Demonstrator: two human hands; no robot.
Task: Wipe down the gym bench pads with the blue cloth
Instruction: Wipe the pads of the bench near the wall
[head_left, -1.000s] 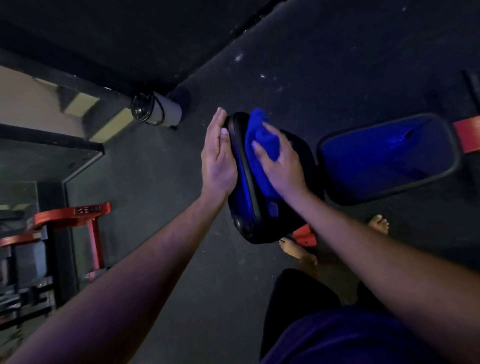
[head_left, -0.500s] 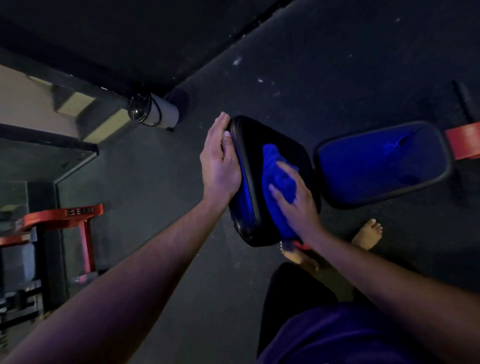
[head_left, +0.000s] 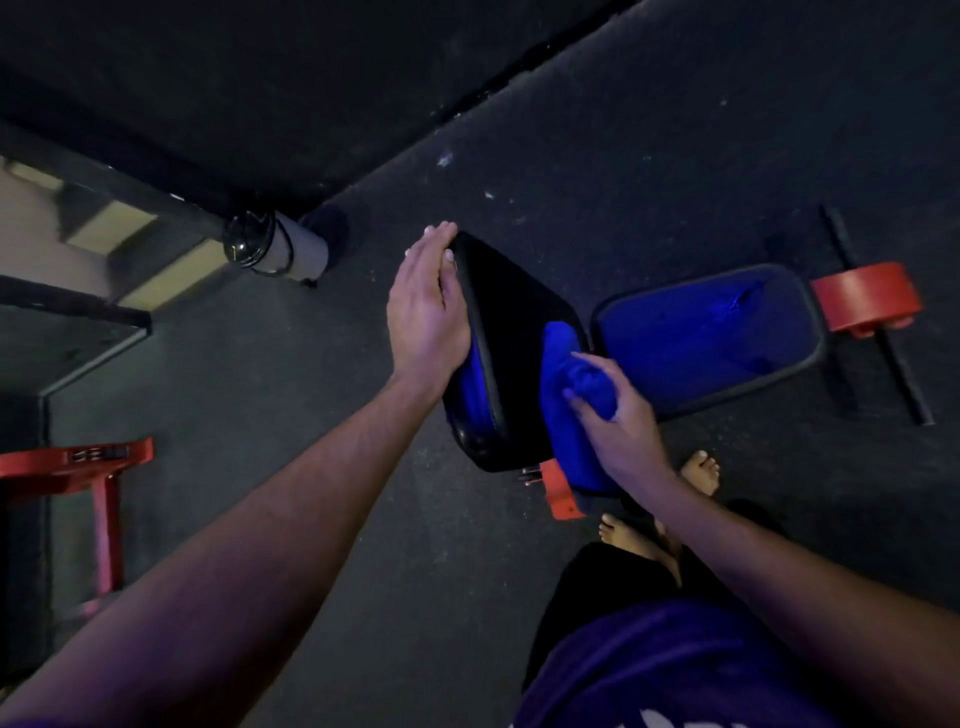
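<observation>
A black raised back pad (head_left: 514, 332) of the gym bench stands tilted in the middle of the view. My left hand (head_left: 426, 312) lies flat against its left side edge, fingers straight and together. My right hand (head_left: 615, 415) grips a bunched blue cloth (head_left: 569, 395) and presses it on the pad's lower right part. To the right lies the flat seat pad (head_left: 711, 338), lit blue, with a small tear near its far end.
Red bench frame parts show below the back pad (head_left: 561, 491) and beyond the seat (head_left: 865, 299), with a black bar crossing there. A red rack (head_left: 78, 467) stands at the left. A grey canister (head_left: 280, 247) lies near the wall. My bare feet (head_left: 701, 470) are on the dark floor.
My right hand has dragged the blue cloth down the back pad from its top to its lower right corner. My left hand has stayed against the pad's left edge.
</observation>
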